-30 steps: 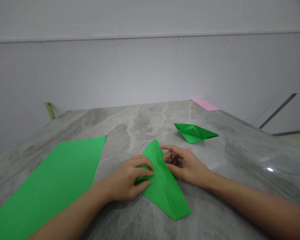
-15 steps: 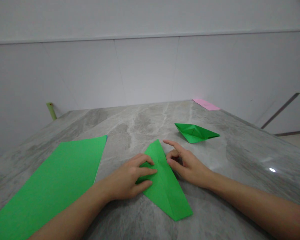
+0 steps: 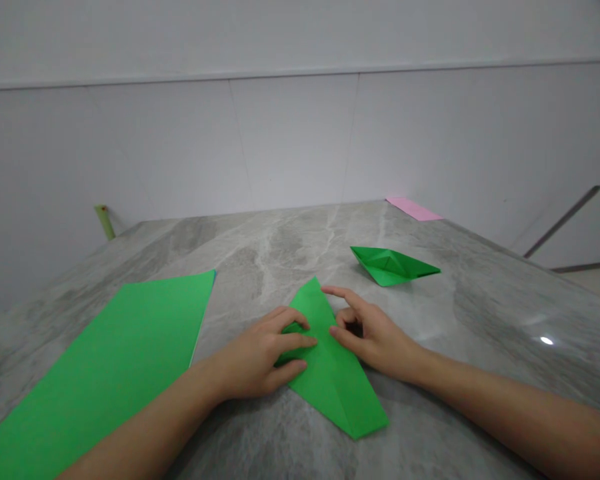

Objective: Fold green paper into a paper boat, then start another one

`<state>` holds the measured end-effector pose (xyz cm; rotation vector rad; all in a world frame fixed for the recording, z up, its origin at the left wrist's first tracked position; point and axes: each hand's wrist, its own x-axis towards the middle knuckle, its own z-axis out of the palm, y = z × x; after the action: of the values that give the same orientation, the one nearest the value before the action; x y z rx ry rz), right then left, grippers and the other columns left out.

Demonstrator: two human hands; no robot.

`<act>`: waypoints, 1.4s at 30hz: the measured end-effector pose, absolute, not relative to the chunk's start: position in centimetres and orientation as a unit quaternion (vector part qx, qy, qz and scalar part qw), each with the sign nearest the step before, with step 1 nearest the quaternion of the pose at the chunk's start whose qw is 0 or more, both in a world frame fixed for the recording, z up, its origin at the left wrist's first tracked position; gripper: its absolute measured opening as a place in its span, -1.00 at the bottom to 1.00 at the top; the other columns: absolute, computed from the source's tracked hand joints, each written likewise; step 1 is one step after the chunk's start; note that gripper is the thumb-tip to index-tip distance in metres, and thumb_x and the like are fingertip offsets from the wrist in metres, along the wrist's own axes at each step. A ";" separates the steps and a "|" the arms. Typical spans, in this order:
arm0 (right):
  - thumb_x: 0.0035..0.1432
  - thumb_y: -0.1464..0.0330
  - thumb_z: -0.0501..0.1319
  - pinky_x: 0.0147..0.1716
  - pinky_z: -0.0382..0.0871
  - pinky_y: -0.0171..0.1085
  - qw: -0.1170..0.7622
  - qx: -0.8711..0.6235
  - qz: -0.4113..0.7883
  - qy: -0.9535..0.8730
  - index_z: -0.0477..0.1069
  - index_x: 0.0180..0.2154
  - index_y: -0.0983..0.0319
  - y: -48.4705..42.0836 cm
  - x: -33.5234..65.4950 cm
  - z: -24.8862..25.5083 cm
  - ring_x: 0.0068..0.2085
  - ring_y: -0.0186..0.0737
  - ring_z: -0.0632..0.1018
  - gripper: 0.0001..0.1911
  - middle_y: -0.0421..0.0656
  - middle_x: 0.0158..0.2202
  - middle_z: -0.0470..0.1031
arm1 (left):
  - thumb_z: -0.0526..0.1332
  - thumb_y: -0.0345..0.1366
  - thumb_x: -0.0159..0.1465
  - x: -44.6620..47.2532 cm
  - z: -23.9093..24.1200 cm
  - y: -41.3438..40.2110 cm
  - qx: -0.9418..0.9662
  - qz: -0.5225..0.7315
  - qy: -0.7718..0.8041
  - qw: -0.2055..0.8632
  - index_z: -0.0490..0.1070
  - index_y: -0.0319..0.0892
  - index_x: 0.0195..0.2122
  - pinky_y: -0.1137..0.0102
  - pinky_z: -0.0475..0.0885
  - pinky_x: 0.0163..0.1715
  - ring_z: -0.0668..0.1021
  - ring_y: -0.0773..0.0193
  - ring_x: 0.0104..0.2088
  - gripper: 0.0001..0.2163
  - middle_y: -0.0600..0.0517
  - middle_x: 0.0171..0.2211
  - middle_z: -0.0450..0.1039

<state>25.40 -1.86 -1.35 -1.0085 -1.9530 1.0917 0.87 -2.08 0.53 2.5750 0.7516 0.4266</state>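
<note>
A folded piece of green paper lies slantwise on the tabletop in front of me, with creases running along its length. My left hand rests on its left side, fingers spread and pressing on the surface; they hide part of the left edge. At the right edge is my right hand. Its index finger stretches to the upper edge near the narrow end, the thumb touches the paper's right side, and the other fingers are curled. Beyond that hand sits a folded green paper boat, pointed at both ends.
Large green paper sheets lie on the left, partly under my left forearm. A pink paper is at the far right corner of the grey marbled table. Behind the table stands a white wall. A greenish post shows beyond the left edge.
My right index finger has come down to the paper's upper edge, and the thumb has moved left onto the paper. The folded paper's near end has shifted slightly right.
</note>
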 end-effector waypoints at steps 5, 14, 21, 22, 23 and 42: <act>0.26 0.34 0.13 -0.53 0.13 -0.34 0.338 -0.383 0.420 -0.750 0.11 0.23 0.26 -2.0 25.3 -1.2 -0.53 -0.34 0.27 -0.47 -0.38 -0.56 0.20 | 0.21 -0.33 0.31 0.9 0.4 -2.0 0.930 0.153 0.267 0.203 0.46 -0.11 0.11 0.14 0.36 0.14 0.43 0.06 0.09 -0.67 -0.12 0.05 0.37; 0.40 0.28 -0.02 -0.47 0.22 -0.31 0.361 -0.382 0.412 -0.745 0.06 0.27 0.27 -1.9 25.6 -1.5 -0.48 -0.31 0.36 -0.52 -0.30 -0.50 0.34 | 0.21 -0.33 0.31 0.9 0.2 -1.8 0.930 0.157 0.263 0.203 0.46 -0.12 0.10 0.15 0.38 0.12 0.44 0.08 0.07 -0.67 -0.12 0.04 0.38; 0.33 0.36 0.04 -0.35 0.32 -0.25 0.374 -0.381 0.368 -0.762 0.05 0.26 0.31 -1.5 25.7 -1.5 -0.42 -0.27 0.44 -0.49 -0.27 -0.47 0.42 | 0.27 -0.37 0.25 0.4 0.3 -1.4 0.934 0.161 0.229 0.223 0.50 -0.19 0.03 0.21 0.36 0.15 0.46 0.10 0.08 -0.69 -0.12 0.05 0.39; 0.29 0.39 0.07 -0.33 0.33 -0.24 0.374 -0.377 0.366 -0.764 0.04 0.26 0.30 -1.5 25.7 -1.5 -0.41 -0.27 0.45 -0.46 -0.28 -0.47 0.42 | 0.27 -0.37 0.24 0.4 0.4 -1.4 0.935 0.160 0.225 0.225 0.51 -0.19 0.02 0.21 0.35 0.16 0.45 0.10 0.08 -0.69 -0.12 0.05 0.39; 0.25 0.41 0.11 -0.31 0.35 -0.24 0.374 -0.372 0.366 -0.766 0.03 0.27 0.28 -1.5 25.7 -1.5 -0.40 -0.26 0.47 -0.42 -0.28 -0.46 0.44 | 0.27 -0.38 0.24 0.3 0.4 -1.5 0.935 0.159 0.221 0.226 0.50 -0.19 0.03 0.22 0.35 0.16 0.45 0.11 0.08 -0.69 -0.12 0.06 0.39; 0.04 0.43 0.29 -0.33 0.38 -0.22 0.301 -0.452 0.334 -0.770 0.14 0.25 0.28 -1.7 25.6 -1.0 -0.35 -0.18 0.52 -0.26 -0.21 -0.35 0.52 | 0.20 -0.20 0.35 0.3 -0.8 -0.5 0.911 0.156 0.381 0.026 0.47 -0.19 0.03 0.04 0.43 0.02 0.51 0.00 0.00 -0.72 -0.16 -0.01 0.45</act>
<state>25.57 -1.74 -0.98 -1.2007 -2.0445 0.8856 0.30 -0.55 -0.83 2.8161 1.1769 0.4830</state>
